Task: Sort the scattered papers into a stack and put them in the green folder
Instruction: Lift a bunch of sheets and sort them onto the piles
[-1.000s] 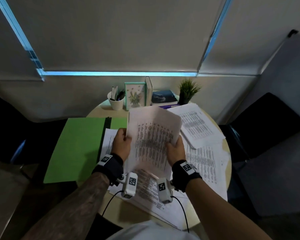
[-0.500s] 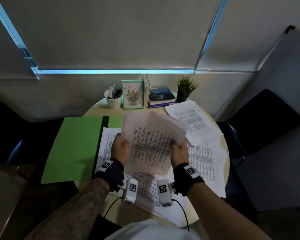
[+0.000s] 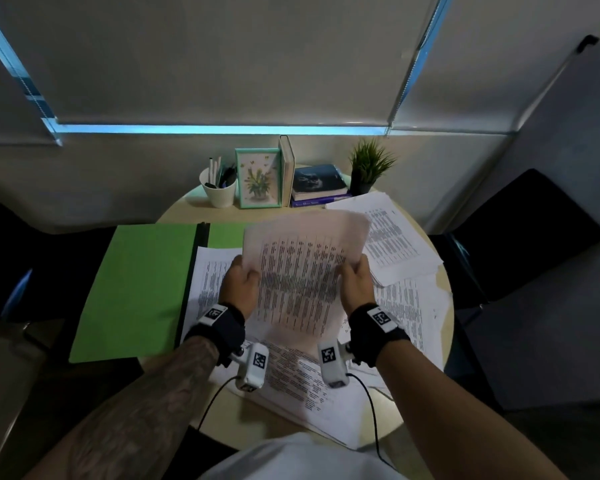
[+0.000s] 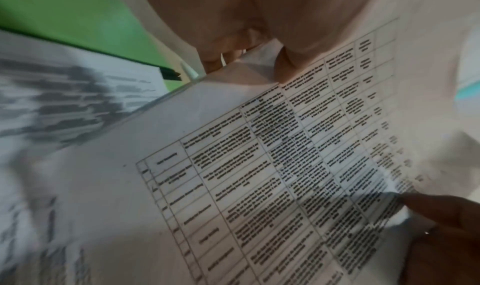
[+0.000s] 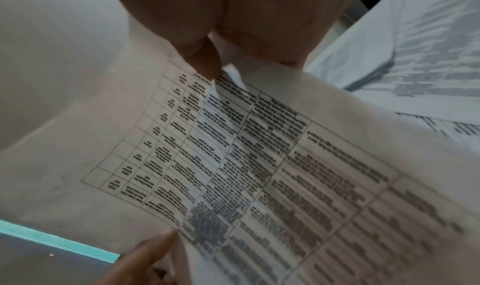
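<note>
Only our head view shows the green folder [image 3: 132, 289] at nine o'clock; our left hand [image 3: 240, 285] and right hand [image 3: 355, 284] pinch the papers [image 3: 302, 271], long axis toward twelve.

Two hands, the left hand [image 3: 240, 285] and the right hand [image 3: 356, 285]; one green folder [image 3: 132, 289]; one cup of pens [image 3: 219, 188]; one framed picture [image 3: 258, 178]; one potted plant [image 3: 369, 166]; three books [image 3: 317, 183]; paper sheets [image 3: 302, 271] too overlapped to count.
</note>
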### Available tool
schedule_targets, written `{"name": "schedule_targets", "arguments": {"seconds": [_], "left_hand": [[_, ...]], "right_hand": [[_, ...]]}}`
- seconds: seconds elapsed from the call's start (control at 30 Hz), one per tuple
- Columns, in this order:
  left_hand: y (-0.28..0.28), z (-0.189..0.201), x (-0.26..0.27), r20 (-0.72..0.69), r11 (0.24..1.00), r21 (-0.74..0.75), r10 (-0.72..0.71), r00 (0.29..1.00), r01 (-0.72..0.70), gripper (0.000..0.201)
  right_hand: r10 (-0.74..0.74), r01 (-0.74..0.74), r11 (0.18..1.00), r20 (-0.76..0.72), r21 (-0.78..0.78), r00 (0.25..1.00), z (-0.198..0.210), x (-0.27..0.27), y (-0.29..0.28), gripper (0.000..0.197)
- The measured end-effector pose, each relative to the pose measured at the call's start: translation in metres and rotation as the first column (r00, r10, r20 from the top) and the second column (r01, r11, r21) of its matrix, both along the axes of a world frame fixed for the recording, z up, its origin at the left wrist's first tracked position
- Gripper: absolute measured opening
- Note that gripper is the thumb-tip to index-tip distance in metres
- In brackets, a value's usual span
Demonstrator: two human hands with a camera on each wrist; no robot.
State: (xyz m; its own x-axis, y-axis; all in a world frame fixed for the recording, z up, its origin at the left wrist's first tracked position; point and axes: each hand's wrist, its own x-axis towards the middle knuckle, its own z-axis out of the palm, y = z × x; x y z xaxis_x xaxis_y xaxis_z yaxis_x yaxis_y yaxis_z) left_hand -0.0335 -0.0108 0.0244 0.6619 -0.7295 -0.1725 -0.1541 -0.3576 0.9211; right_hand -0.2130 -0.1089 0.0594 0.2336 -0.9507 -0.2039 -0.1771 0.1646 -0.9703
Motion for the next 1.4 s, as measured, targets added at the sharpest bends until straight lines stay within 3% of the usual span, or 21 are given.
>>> {"name": "schedule_targets", "arguments": {"seconds": [0.13,0.2,0.27,0.33,0.43,0.53,0.6,0.67,0.77,0.9,1.0,1.07,1.1,1.17,1.23,1.4], "left_hand": [[-0.018,0.013,0.012,0.010,0.996,-0.022,0.091,0.996,-0.091,0.029],[-0.022,0.006,0.020,-0.061,0.976,-0.013,0.217,0.974,-0.218,0.031],[-0.025,-0.004,0.024,-0.176,0.932,0.013,0.359,0.917,-0.362,0.036],[-0.029,-0.018,0.024,-0.284,0.896,0.050,0.437,0.853,-0.442,0.038],[-0.041,-0.056,0.021,-0.355,0.894,0.084,0.440,0.825,-0.441,0.038],[-0.054,-0.068,0.005,-0.408,0.894,0.124,0.441,0.799,-0.430,0.044],[-0.063,-0.067,-0.007,-0.448,0.893,0.155,0.445,0.775,-0.423,0.037],[-0.070,-0.059,-0.022,-0.537,0.893,0.190,0.443,0.718,-0.408,0.029],[-0.081,-0.059,-0.035,-0.603,0.903,0.216,0.422,0.677,-0.370,0.015],[-0.100,-0.058,-0.049,-0.603,0.924,0.161,0.369,0.707,-0.346,0.022],[-0.104,-0.053,-0.060,-0.486,0.973,0.175,0.216,0.847,-0.147,0.010],[-0.100,-0.058,-0.062,-0.220,0.966,0.253,0.008,0.975,0.049,0.009],[-0.094,-0.062,-0.063,-0.073,0.929,0.341,-0.127,0.989,0.145,0.014],[-0.078,-0.072,-0.062,0.093,0.820,0.518,-0.337,0.937,0.244,0.023],[-0.063,-0.079,-0.062,0.167,0.774,0.590,-0.393,0.904,0.228,0.030],[-0.040,-0.092,-0.066,0.224,0.716,0.680,-0.409,0.885,0.159,0.048]], "right_hand": [[0.162,-0.158,0.987,-0.109,0.042,0.981,-0.007,-0.016,-0.019,0.028],[0.317,-0.287,0.944,-0.203,0.162,0.927,-0.020,-0.033,-0.022,0.026],[0.401,-0.336,0.889,-0.175,0.312,0.899,-0.034,-0.050,-0.020,0.016],[0.364,-0.318,0.846,-0.028,0.427,0.931,-0.046,-0.061,-0.015,0.011],[0.225,-0.268,0.816,0.146,0.512,0.963,-0.064,-0.063,-0.011,0.008],[0.161,-0.190,0.842,0.100,0.505,0.982,-0.079,-0.063,-0.015,0.007],[0.126,-0.121,0.842,0.027,0.525,0.992,-0.089,-0.071,-0.025,0.013],[0.105,-0.112,0.791,0.046,0.602,0.993,-0.097,-0.080,-0.035,0.022],[0.081,-0.147,0.738,0.131,0.659,0.988,-0.100,-0.091,-0.050,0.017],[0.006,-0.089,0.774,0.133,0.626,0.991,-0.099,-0.103,-0.078,0.025],[-0.116,0.078,0.820,0.031,0.568,0.993,-0.100,-0.118,-0.111,0.029],[-0.177,0.194,0.845,-0.081,0.498,0.981,-0.102,-0.131,-0.141,0.024],[-0.182,0.227,0.860,-0.139,0.457,0.973,-0.104,-0.138,-0.155,0.021],[-0.184,0.280,0.884,-0.271,0.375,0.945,-0.109,-0.148,-0.183,0.023],[-0.191,0.317,0.892,-0.367,0.321,0.910,-0.114,-0.152,-0.207,0.027],[-0.234,0.330,0.867,-0.282,0.373,0.931,-0.110,-0.145,-0.236,0.014]]}}
